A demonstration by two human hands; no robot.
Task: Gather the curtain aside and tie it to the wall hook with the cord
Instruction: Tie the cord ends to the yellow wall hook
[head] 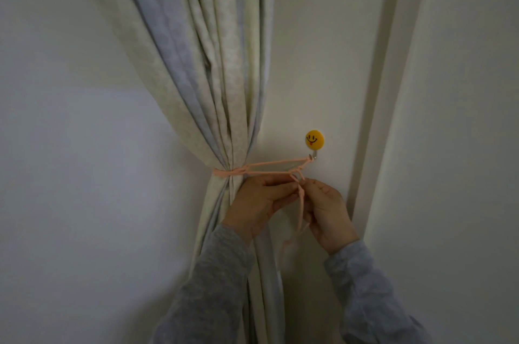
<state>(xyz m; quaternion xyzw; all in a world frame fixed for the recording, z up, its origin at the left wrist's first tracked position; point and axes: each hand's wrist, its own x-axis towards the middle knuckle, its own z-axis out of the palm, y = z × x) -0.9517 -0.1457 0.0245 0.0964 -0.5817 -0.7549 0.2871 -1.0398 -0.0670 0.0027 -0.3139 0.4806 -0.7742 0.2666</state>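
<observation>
A: Where is the curtain (pixel 213 85) at this point?

B: It hangs in front of a pale wall (pixel 70 147), bunched into tight folds and pinched in at the waist by a pink cord (pixel 224 172) wrapped around it. Below the wrap the fabric falls straight down behind the left sleeve (pixel 213 282).

A: And the cord reaches the hook?

B: Yes. Two strands run from the wrap to the right, up to the small metal prong of the hook (pixel 314 144), which has a round yellow smiley face on it. The strands cross just below and left of the prong (there seems to be a knot or twist there, but it is too small to read for certain).

A: What are the hands doing?

B: Both sit just under those strands, close together. The left hand (pixel 258 203) has its fingers curled, thumb and fingertips pinched on the cord near the crossing. The right hand (pixel 327 214) is also closed, pinching the cord at its fingertips right beside the left, with a loose length passing down through its palm.

A: Where does that loose end go?

B: It dangles between the two wrists and trails down in front of the curtain's lower part, blurring out near the sleeves.

A: Anything else around?

B: A pale vertical frame (pixel 376 119) stands to the right of the hook, well clear of the hands.
</observation>
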